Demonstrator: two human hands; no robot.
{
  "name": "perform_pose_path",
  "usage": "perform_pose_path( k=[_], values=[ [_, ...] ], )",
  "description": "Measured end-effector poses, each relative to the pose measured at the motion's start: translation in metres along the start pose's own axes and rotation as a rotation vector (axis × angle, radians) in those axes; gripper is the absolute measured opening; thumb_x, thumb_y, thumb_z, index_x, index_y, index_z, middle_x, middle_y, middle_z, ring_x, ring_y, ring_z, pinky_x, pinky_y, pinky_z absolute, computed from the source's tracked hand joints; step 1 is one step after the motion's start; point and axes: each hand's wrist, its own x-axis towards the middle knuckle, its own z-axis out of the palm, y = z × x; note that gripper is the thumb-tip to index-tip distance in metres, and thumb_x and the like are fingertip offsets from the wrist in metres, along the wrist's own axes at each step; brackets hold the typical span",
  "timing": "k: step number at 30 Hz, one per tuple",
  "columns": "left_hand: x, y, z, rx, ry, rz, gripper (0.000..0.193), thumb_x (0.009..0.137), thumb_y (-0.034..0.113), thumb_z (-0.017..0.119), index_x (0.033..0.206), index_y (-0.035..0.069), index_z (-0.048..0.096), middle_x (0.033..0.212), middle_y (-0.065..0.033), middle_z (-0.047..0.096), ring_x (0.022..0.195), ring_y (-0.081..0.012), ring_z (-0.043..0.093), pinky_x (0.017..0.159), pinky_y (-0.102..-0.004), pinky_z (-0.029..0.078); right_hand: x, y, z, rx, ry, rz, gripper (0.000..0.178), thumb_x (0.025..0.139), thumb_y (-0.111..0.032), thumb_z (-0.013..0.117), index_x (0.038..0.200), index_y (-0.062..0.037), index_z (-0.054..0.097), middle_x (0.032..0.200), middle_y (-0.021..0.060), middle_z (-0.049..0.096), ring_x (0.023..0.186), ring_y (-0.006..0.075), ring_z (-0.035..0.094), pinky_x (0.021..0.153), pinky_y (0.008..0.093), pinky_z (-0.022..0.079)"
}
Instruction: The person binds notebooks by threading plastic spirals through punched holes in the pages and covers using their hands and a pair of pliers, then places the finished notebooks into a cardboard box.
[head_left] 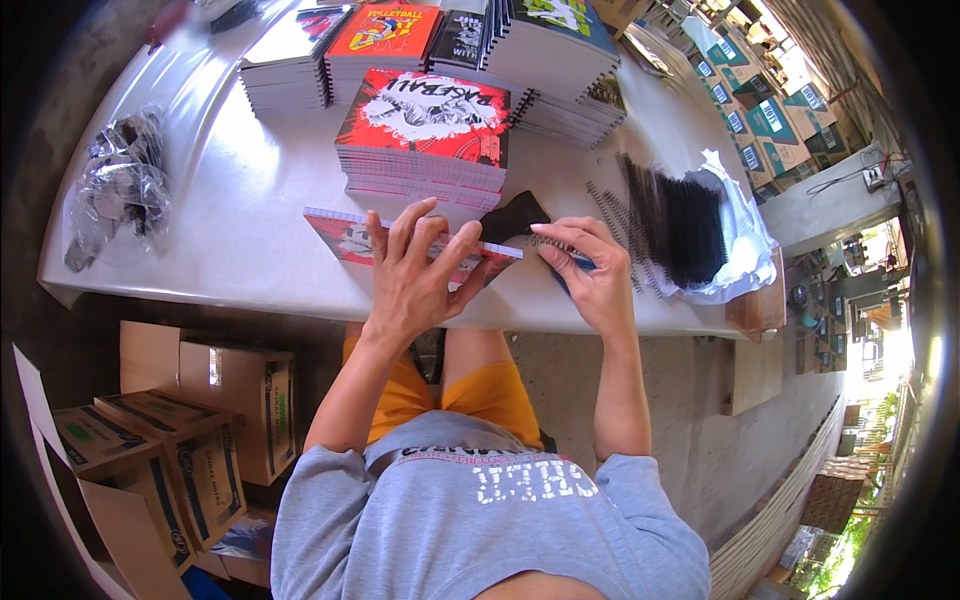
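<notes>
My left hand (412,262) grips a thin notebook (345,238) with a red, white and black cover, tilted up on its edge near the front of the table. Its thumb and fingers are on either side of the pages. At the notebook's right end, my right hand (592,268) is closed in a pinch on a short dark spiral binding coil (556,243). Something blue shows under that palm; its kind is hidden. A dark, flat piece (515,216) lies behind the notebook, between both hands. Just beyond stands a stack of red notebooks (425,165).
More spiral-bound notebooks (375,60) are stacked at the back. Many black coils (680,225) lie on white plastic at right, beside a wooden block (757,300). A clear plastic bag (120,190) with dark contents sits at left. Cardboard boxes (170,430) stand below the table.
</notes>
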Motion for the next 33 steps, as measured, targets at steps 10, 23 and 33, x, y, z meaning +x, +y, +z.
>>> perform_pose_path(
  k=[10, 23, 33],
  values=[
    [0.007, 0.009, -0.001, -0.089, 0.102, -0.077, 0.029, 0.064, 0.036, 0.076, 0.085, 0.02, 0.064, 0.08, -0.0007, 0.048, 0.097, -0.0206, 0.05, 0.108, -0.0492, 0.007, 0.003, 0.008, -0.001, 0.157, -0.169, -0.033, 0.024, 0.072, 0.003, 0.068, 0.095, -0.0059, 0.069, 0.091, 0.0065, 0.062, 0.083, 0.0165, 0.058, 0.076, 0.0275, 0.046],
    [0.002, 0.002, -0.005, -0.022, 0.115, -0.138, 0.043, 0.058, 0.042, 0.079, 0.086, 0.015, 0.061, 0.09, -0.0047, 0.048, 0.099, -0.0255, 0.047, 0.104, -0.0527, 0.014, -0.004, -0.02, 0.0, 0.145, -0.213, 0.239, 0.017, 0.085, -0.005, 0.06, 0.102, -0.0052, 0.063, 0.072, 0.007, 0.055, 0.068, 0.0119, 0.053, 0.058, 0.0255, 0.042],
    [0.004, 0.012, -0.01, -0.116, 0.074, -0.206, 0.041, 0.059, 0.047, 0.078, 0.069, 0.014, 0.055, 0.078, -0.0024, 0.043, 0.095, -0.0238, 0.046, 0.106, -0.0506, 0.013, 0.005, 0.0, -0.022, 0.278, -0.556, 0.421, 0.019, 0.089, -0.011, 0.054, 0.106, -0.0064, 0.063, 0.07, 0.0052, 0.059, 0.069, 0.0131, 0.058, 0.059, 0.0228, 0.044]
  ],
)
